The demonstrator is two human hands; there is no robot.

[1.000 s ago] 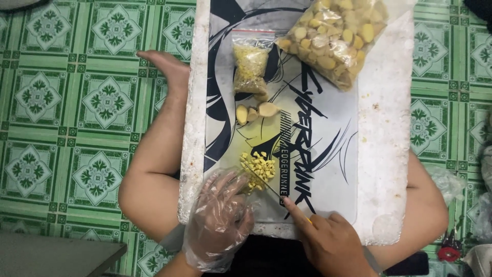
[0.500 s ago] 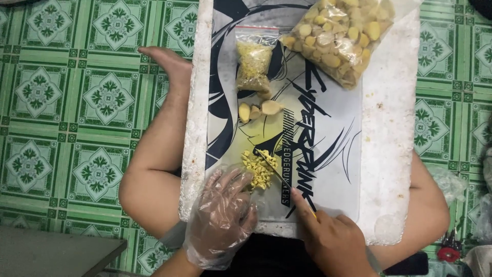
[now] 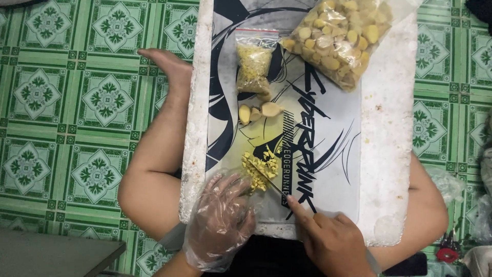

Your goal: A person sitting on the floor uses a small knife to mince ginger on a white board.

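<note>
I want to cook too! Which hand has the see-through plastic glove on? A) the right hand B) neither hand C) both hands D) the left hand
D: the left hand by the chopped yellow pieces wears a clear glove, while the right hand holding the knife is bare.

Two bags (image 3: 254, 65), three garlic cloves (image 3: 256, 112)

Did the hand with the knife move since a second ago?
Yes. The right hand has slid a little toward the person, away from the three whole pieces, which stayed put on the printed mat. Its knife still cuts the chopped pile.
</note>
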